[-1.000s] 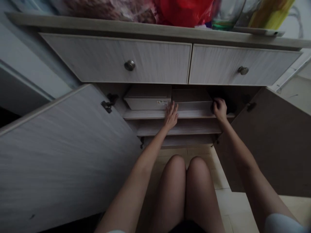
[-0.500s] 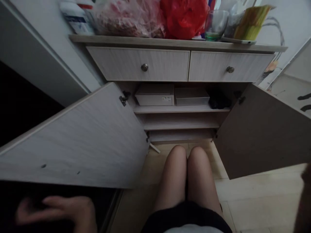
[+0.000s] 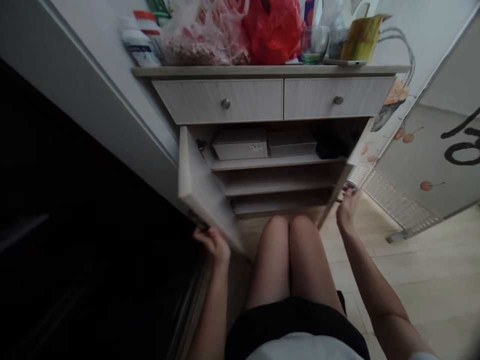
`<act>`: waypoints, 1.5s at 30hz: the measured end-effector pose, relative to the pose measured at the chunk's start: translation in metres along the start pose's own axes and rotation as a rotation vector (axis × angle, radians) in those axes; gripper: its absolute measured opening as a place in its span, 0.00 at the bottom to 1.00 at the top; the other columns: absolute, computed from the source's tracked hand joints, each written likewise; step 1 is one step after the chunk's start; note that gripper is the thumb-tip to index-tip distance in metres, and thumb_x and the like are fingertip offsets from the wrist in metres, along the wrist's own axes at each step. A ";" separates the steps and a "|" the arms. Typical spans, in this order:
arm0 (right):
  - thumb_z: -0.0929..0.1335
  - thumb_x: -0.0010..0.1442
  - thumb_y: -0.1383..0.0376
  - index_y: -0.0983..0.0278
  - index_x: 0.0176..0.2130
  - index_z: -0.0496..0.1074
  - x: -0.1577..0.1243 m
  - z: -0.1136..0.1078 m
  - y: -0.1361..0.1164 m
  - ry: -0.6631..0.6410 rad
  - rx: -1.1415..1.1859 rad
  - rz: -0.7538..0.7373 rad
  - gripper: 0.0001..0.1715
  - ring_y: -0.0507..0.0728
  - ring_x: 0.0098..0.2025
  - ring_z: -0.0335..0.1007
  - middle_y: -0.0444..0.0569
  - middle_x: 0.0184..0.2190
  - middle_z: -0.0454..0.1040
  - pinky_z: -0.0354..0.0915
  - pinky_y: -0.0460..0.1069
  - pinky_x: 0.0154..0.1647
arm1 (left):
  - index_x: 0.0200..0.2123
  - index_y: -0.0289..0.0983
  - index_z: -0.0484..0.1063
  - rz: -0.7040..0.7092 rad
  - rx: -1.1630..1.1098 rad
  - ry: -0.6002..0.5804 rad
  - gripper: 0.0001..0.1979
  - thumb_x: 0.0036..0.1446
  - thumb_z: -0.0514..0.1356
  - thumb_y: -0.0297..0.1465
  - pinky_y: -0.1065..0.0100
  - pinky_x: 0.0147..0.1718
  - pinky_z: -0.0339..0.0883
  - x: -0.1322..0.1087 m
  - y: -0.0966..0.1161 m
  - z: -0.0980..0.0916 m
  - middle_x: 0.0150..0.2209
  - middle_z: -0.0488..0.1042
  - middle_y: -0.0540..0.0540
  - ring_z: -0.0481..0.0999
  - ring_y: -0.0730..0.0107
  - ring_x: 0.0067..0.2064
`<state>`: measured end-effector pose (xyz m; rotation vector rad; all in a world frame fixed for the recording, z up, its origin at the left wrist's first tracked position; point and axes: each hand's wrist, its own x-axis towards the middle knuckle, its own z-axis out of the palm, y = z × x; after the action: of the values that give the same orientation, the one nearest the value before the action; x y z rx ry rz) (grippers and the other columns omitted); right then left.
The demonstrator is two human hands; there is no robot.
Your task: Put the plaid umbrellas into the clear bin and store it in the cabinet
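Observation:
Both doors of a pale wood-grain cabinet (image 3: 237, 71) stand partly open. My left hand (image 3: 214, 244) is closed at the handle (image 3: 197, 219) on the outer face of the left cabinet door (image 3: 210, 187). Over on the other side, my right hand (image 3: 347, 210) has its fingers around the metal handle (image 3: 351, 185) of the right cabinet door (image 3: 335, 194), which shows nearly edge-on. Between the doors, a white box (image 3: 240, 145), a second lower box (image 3: 292, 145) and a dark object (image 3: 332, 146) sit on the upper shelf.
On the cabinet top are white bottles (image 3: 140, 46), a clear plastic bag (image 3: 206, 40), a red plastic bag (image 3: 273, 35), a drinking glass (image 3: 315, 45) and a yellow-green container (image 3: 362, 40). My knees (image 3: 288, 230) are between the doors. A panel with cherry pictures (image 3: 431, 165) stands at right.
Both doors have swung inward from a wide-open position. My left hand has come up from the lower left to the left door, and my right hand is now at the right door.

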<state>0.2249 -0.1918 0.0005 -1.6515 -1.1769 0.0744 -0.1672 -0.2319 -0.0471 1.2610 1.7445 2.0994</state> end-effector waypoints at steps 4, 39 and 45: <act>0.50 0.72 0.55 0.62 0.55 0.65 0.018 0.058 -0.046 -0.248 0.105 -0.124 0.26 0.59 0.52 0.71 0.59 0.52 0.71 0.68 0.54 0.51 | 0.42 0.40 0.66 0.125 0.170 -0.152 0.22 0.63 0.52 0.53 0.52 0.53 0.70 -0.007 0.012 0.069 0.41 0.73 0.38 0.75 0.55 0.49; 0.54 0.73 0.56 0.69 0.63 0.61 0.102 0.169 -0.090 -0.498 -0.079 -0.068 0.28 0.63 0.55 0.72 0.66 0.55 0.72 0.65 0.57 0.56 | 0.56 0.33 0.67 0.048 0.484 -0.723 0.16 0.69 0.49 0.30 0.52 0.58 0.63 0.071 0.052 0.305 0.56 0.73 0.30 0.71 0.52 0.61; 0.59 0.72 0.58 0.66 0.57 0.70 -0.001 0.129 -0.021 -0.784 -0.172 -0.060 0.23 0.58 0.54 0.74 0.60 0.56 0.74 0.64 0.49 0.55 | 0.60 0.33 0.63 0.010 0.357 -0.786 0.18 0.69 0.49 0.27 0.63 0.52 0.69 0.004 0.018 0.228 0.52 0.76 0.34 0.78 0.64 0.52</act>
<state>0.1379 -0.1039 -0.0405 -1.7891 -1.8529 0.6452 -0.0122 -0.0641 -0.0341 1.8392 1.7238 1.0407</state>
